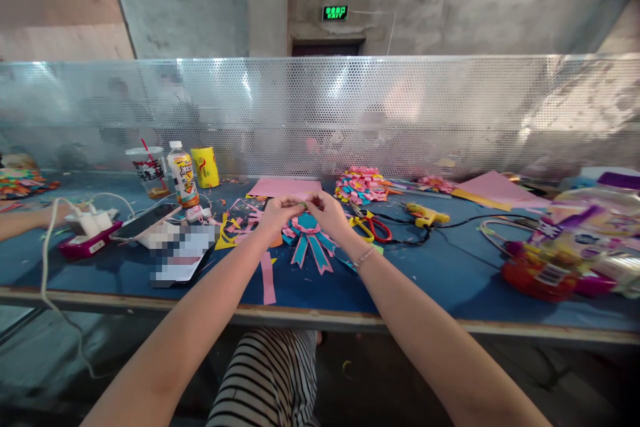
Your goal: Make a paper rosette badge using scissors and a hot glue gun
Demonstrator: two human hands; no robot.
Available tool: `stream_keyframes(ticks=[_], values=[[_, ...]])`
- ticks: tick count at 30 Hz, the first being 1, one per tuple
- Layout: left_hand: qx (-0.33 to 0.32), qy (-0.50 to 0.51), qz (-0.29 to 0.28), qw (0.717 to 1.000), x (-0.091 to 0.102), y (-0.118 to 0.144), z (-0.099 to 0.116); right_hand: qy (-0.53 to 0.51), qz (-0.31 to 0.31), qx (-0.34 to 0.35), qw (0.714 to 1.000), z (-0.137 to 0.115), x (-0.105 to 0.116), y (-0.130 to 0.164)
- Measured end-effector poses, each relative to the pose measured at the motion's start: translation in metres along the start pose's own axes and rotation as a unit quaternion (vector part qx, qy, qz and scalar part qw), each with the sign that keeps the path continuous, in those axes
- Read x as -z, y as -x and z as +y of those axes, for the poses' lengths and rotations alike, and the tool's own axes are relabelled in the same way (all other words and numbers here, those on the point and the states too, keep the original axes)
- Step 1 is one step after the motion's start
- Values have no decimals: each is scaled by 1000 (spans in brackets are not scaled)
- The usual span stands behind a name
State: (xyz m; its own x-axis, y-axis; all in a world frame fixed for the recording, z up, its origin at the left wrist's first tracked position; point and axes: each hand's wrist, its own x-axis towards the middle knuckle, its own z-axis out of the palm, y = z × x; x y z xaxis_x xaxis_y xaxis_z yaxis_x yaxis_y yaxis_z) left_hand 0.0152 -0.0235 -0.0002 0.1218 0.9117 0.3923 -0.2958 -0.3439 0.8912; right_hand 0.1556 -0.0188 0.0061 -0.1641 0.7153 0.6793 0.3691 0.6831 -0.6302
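Head view: left hand (277, 211) and right hand (327, 210) closed in a pinch on one small green paper piece (303, 205), held just above the blue-pink paper rosette (309, 235), probably to keep it near for fitting. Right of the rosette, scissors (371, 224) and glue gun (425, 215) lying within reach. Left of the rosette, drink bottle (183, 179) standing apart from the work.
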Motion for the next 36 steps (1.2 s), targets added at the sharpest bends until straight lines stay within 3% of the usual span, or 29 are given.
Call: stream_keyframes(ticks=[14, 23, 29, 36], values=[[-17, -44, 45, 998, -2, 2, 4, -15, -9, 23, 1000, -2, -2, 2], [-22, -67, 47, 996, -2, 2, 2, -30, -13, -6, 999, 0, -3, 1], [18, -20, 44, 999, -1, 1, 1, 80, -33, 92, 992, -13, 5, 4], [116, 74, 31, 990, 2, 2, 4, 86, -58, 181, 978, -4, 9, 2]])
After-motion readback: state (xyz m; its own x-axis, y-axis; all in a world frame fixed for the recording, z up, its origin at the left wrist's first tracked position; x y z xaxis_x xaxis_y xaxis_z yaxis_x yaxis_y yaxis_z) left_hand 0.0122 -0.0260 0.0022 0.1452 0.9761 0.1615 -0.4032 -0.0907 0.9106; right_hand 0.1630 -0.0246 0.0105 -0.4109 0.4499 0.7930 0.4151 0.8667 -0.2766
